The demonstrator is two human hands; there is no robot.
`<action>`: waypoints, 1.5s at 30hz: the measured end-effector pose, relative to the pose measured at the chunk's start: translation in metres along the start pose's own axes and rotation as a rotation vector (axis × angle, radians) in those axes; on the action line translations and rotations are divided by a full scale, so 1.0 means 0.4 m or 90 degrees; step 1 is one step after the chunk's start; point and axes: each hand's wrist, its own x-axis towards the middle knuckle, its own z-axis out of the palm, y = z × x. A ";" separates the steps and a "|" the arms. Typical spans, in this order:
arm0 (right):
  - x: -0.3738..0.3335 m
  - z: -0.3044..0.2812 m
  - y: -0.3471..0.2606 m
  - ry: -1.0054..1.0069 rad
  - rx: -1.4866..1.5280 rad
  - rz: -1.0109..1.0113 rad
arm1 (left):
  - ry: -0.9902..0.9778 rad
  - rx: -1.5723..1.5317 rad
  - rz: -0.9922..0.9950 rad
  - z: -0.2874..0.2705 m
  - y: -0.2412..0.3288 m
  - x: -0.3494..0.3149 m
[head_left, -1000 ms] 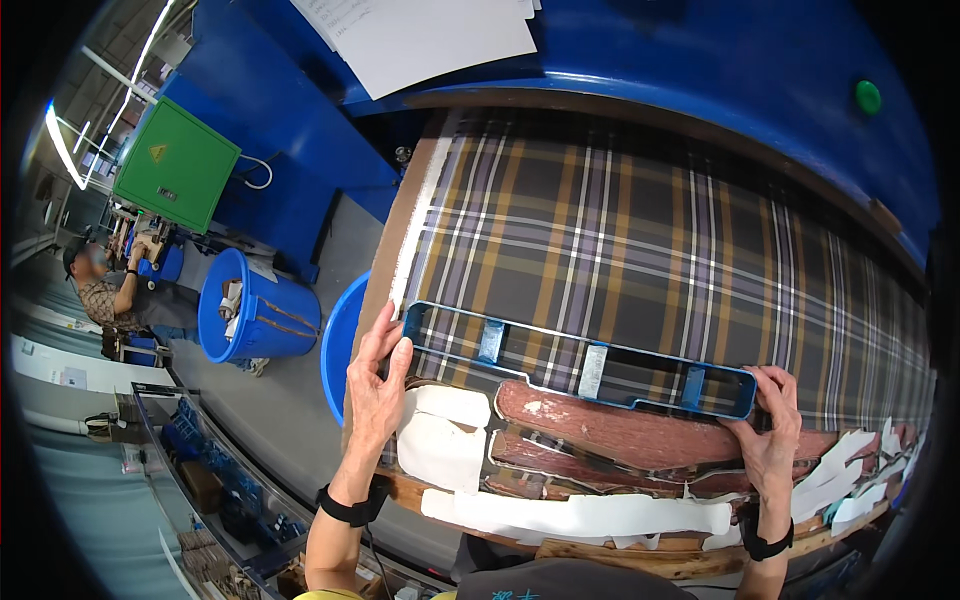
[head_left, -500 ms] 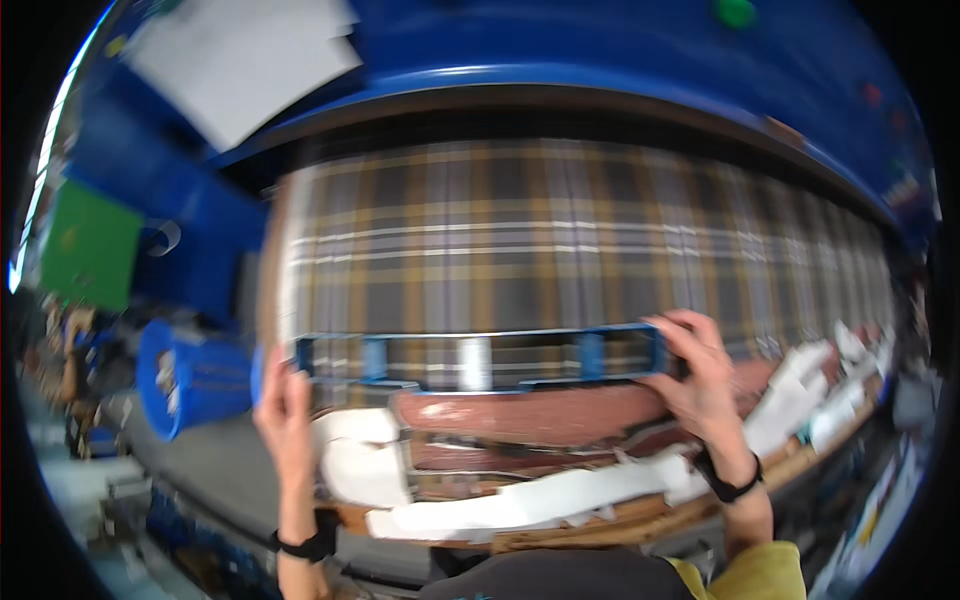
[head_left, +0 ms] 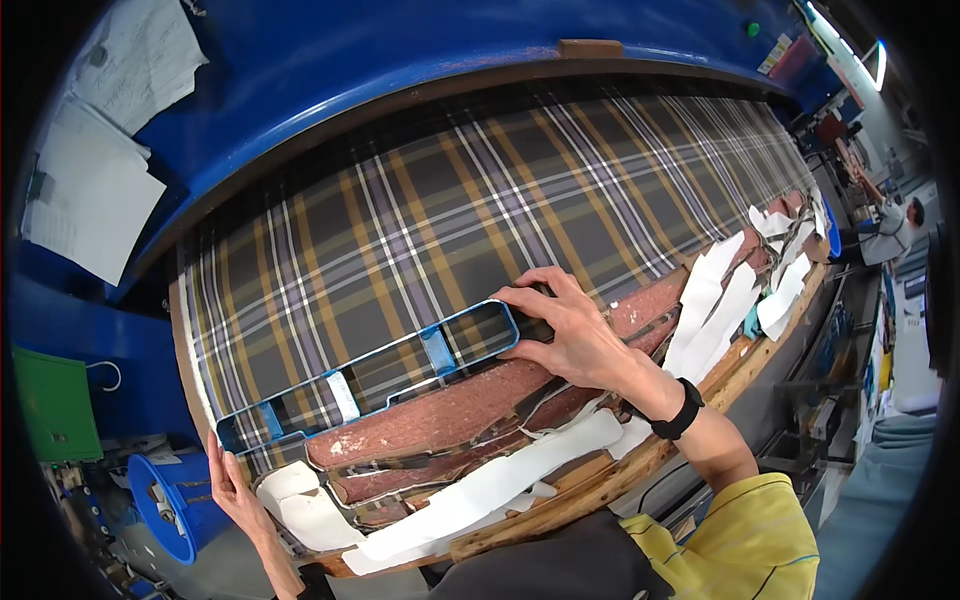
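Note:
A long blue cutting die (head_left: pixel 438 351), a narrow metal frame with cross-pieces and a white label, lies on plaid fabric (head_left: pixel 420 225) along its near edge. My right hand (head_left: pixel 575 335) grips the die's right end, thumb on the near side and fingers on the far side. At the die's left end, my left hand (head_left: pixel 238 498) presses its fingers against the frame; its grip is partly hidden. Between the die and me are reddish-brown strips (head_left: pixel 430 415) of material, fabric scraps and white paper-like pieces (head_left: pixel 490 500).
A blue machine beam (head_left: pixel 400 60) spans the far side above the fabric. Wooden boarding (head_left: pixel 580 490) edges the near side. At the left stand a blue bin (head_left: pixel 165 510) with scraps and a green box (head_left: pixel 58 405). Another person (head_left: pixel 890 225) is at the far right.
My view has turned, so the table now slants up to the right. Both hands remain at the ends of the die, which still lies along the fabric's near edge.

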 end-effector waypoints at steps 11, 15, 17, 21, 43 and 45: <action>-0.002 0.013 0.025 0.030 -0.008 -0.057 | 0.004 0.002 0.014 0.007 0.007 -0.002; -0.005 0.010 0.038 0.030 -0.006 -0.059 | -0.002 -0.016 0.008 0.018 0.013 -0.004; -0.004 0.009 0.040 0.024 -0.003 -0.055 | 0.003 -0.016 0.010 0.019 0.014 -0.004; 0.010 0.004 0.008 0.025 0.004 -0.032 | 0.009 0.014 0.004 -0.010 0.006 -0.006; 0.019 0.010 -0.055 0.034 0.025 0.063 | -0.002 -0.042 -0.096 0.009 0.047 -0.014; 0.019 0.010 -0.056 0.036 0.020 0.060 | -0.003 -0.038 -0.082 0.007 0.045 -0.013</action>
